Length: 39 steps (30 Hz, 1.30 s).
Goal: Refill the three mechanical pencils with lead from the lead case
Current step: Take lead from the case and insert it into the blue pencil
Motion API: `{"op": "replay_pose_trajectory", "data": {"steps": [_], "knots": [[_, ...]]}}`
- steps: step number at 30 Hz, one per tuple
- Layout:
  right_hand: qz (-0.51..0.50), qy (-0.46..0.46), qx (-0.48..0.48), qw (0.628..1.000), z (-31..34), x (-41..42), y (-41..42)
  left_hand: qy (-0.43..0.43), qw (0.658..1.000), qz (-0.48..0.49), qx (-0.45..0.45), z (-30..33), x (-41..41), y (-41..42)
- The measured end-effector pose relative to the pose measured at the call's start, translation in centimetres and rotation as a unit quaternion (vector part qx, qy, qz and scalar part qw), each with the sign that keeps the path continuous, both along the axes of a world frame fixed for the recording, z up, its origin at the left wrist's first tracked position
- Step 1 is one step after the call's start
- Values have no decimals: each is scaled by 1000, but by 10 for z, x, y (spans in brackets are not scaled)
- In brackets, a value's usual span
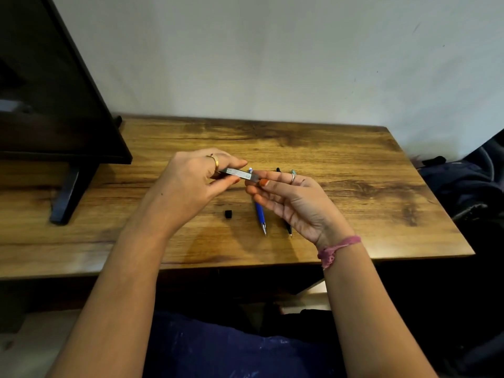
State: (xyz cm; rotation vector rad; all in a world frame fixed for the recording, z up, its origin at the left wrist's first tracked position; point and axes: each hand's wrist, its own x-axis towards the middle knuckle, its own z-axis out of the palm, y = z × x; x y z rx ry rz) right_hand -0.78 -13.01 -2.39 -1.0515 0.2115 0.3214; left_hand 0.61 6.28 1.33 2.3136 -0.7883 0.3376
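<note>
Pencils lie on the brown wood-grain table (354, 165), under and beyond the raised hands. Nearest, the blue mechanical pencil (260, 215) points its metal tip toward the person, and its white rear end shows past the fingers. Just to its right lies the black mechanical pencil (288, 227), mostly hidden beneath the right hand, tip also toward the person. To the left of the blue one, apart from it, sits a small black cube-shaped cap (228, 214).

Above them, the right hand (294, 203), palm up with a pink thread band at the wrist and a ring, holds the dark right end of the slim grey rectangular lead case (240, 174) between thumb and fingertips; its other fingers are loosely spread. The left hand (188, 184), wearing a gold ring, pinches the left end of the case, fingers curled round it. The case is held level above the table.

Farther left, a dark flat monitor (54, 91) stands on its black foot before the pale wall (272, 50).
</note>
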Motion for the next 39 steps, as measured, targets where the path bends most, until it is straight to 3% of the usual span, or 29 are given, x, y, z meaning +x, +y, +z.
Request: {"op": "replay_pose_trajectory", "data": {"steps": [20,26,33,39], "knots": [[-55,-25,-16,998,-2,0,6,-3,999,28,16,-1,-1,0],[-117,-100,-92,984,1,1,7,34,995,94,-3,-21,4,-5],[-169,-168,-156,959,1,5,13,98,984,109,-103,-39,8,-18],[-169,-197,-204,944,-2,7,12,106,983,117,-93,-39,8,-22]]}}
